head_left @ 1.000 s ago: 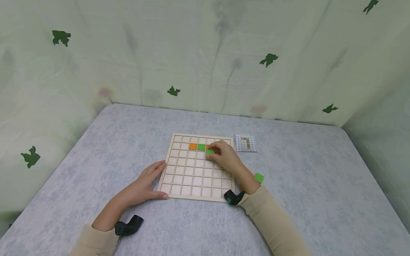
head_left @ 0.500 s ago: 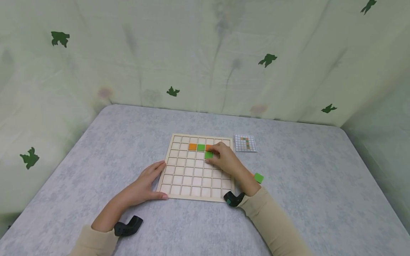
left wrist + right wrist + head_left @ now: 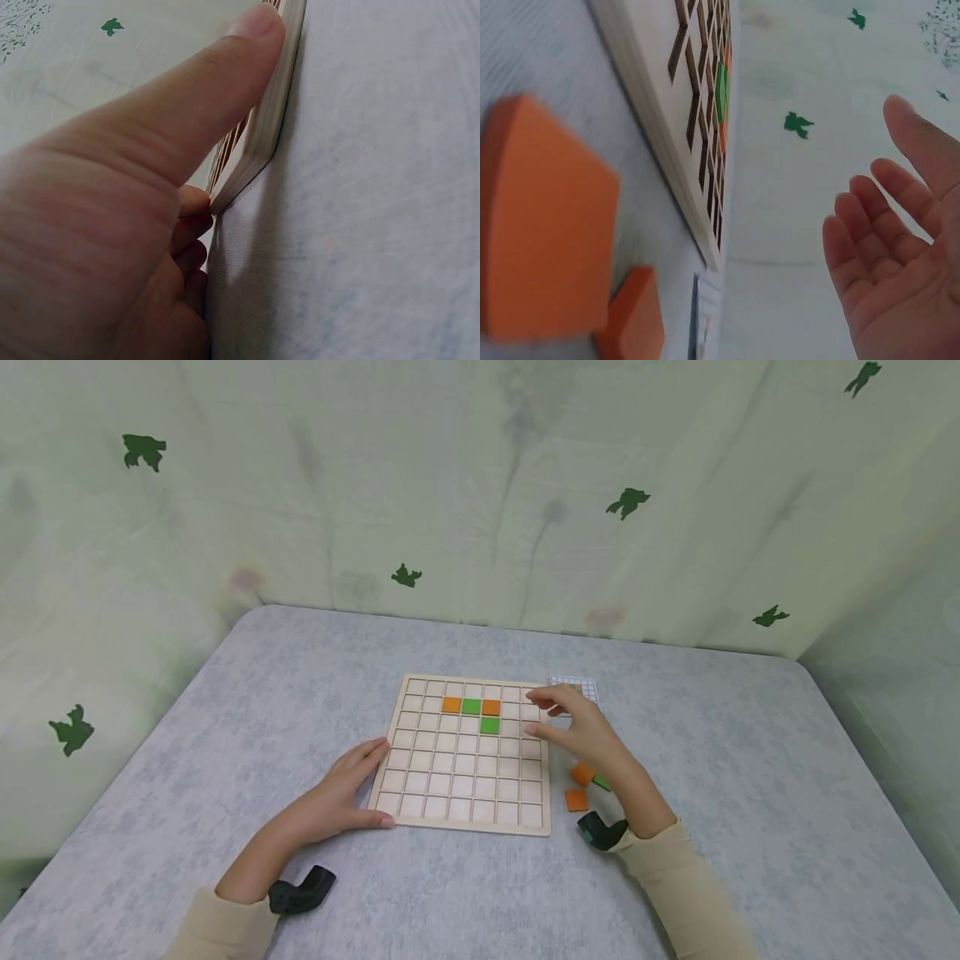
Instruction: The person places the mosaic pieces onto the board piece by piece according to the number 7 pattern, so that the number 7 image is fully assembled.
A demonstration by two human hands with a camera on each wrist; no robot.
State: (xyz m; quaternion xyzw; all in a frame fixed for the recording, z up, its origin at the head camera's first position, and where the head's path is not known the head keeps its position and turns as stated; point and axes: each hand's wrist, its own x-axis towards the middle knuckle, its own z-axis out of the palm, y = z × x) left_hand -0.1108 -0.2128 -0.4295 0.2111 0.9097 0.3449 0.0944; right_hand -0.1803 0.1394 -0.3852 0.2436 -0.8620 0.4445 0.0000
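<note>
A square wooden grid board (image 3: 463,787) lies on the table. My left hand (image 3: 341,789) braces its near left corner, thumb along the front edge and fingers against the left side. Three tiles sit in one row: orange (image 3: 452,704), green (image 3: 471,706) and orange (image 3: 491,707). Directly below the right-hand one is another green tile (image 3: 490,726). Over the board's right edge hovers my right hand (image 3: 585,735), fingers and thumb apart; its palm (image 3: 911,307) shows nothing held in the right wrist view.
Right of the board lie loose orange tiles (image 3: 577,801) and a green tile (image 3: 602,782), partly behind my right wrist. A small printed grid card (image 3: 588,687) by the far right corner is partly covered by my right hand. A fabric backdrop (image 3: 480,510) stands behind the table.
My right hand has let go of the green tile, now lying in its cell under the orange one, and moved right with its fingers spread. The left hand keeps its place.
</note>
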